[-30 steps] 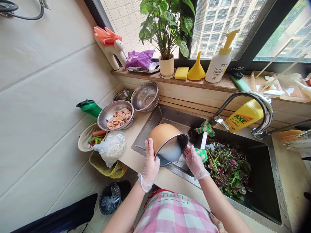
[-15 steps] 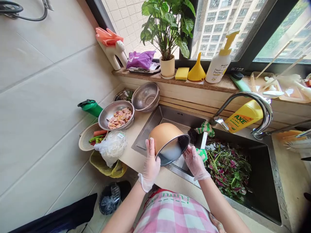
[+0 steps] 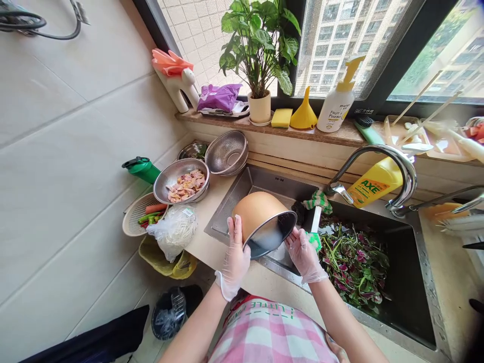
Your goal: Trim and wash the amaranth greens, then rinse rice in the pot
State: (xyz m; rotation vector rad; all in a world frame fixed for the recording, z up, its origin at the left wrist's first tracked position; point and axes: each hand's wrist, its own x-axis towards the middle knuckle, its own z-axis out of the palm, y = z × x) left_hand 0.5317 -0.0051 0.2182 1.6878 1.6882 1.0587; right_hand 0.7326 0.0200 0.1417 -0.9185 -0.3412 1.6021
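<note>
A rice cooker inner pot point(image 3: 257, 214), golden-orange outside and dark inside, is held tilted over the left sink basin point(image 3: 227, 212), its mouth turned right and toward me. Cloudy whitish liquid shows inside it. Both of my hands wear clear plastic gloves. My left hand point(image 3: 236, 254) grips the pot's near left side and rim, thumb at the rim. At the right rim, my right hand point(image 3: 303, 254) holds the pot's edge; some of its fingertips are hidden beneath. A green-and-white cloth brush point(image 3: 316, 219) lies across the sink divider just beyond my right hand.
Leafy greens point(image 3: 355, 264) fill part of the right basin, below a chrome faucet point(image 3: 410, 176). Left of the sink stand a steel bowl of meat pieces point(image 3: 187, 186), a colander point(image 3: 227, 151) and a bagged bundle of noodles point(image 3: 176, 229). A soap bottle point(image 3: 336, 108) stands on the sill.
The pot and both hands stay in nearly the same place and tilt. The view has shifted slightly.
</note>
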